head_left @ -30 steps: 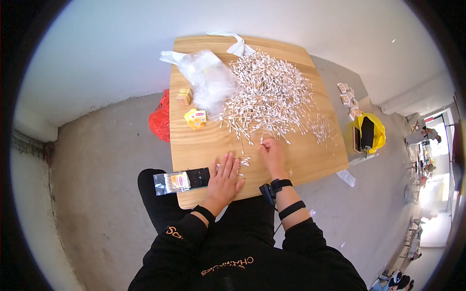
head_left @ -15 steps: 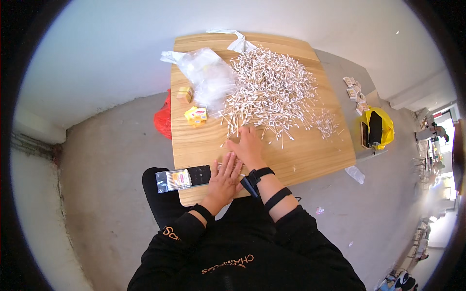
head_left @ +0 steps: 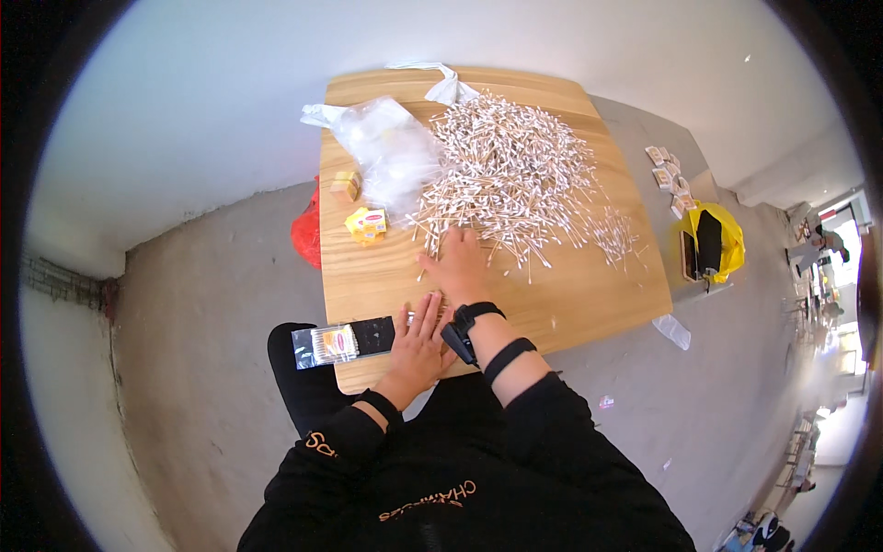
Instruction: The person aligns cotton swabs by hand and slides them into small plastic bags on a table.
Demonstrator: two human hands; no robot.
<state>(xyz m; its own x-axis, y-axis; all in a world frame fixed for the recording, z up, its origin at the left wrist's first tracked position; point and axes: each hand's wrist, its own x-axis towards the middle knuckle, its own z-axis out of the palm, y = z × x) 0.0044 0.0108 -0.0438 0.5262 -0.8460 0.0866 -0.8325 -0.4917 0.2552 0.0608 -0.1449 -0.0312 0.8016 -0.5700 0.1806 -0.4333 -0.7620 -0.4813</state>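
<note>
A large heap of cotton swabs (head_left: 515,175) with white tips covers the far middle of the wooden table. At its near edge my right hand (head_left: 459,269) touches some swabs with its fingertips, the thumb held apart to the left. Close to the table's near edge, my left hand (head_left: 418,348) lies flat with its fingers stretched out. A few white swab tips show by its fingers; the rest beneath is hidden. Left of that hand lies a black strip (head_left: 375,335), and beside it a clear packet of swabs (head_left: 335,344) with a yellow and white label juts past the edge.
Yellow cartons (head_left: 366,224), a small stacked bundle (head_left: 345,186) and a crumpled clear plastic bag (head_left: 395,152) occupy the table's left side. A red bag (head_left: 306,235) hangs beyond it. To the right are a yellow bag (head_left: 731,244) and several small packs (head_left: 663,178).
My right hand has shifted slightly left and away from me, into the near edge of the swab heap. My left hand stays nearly in place.
</note>
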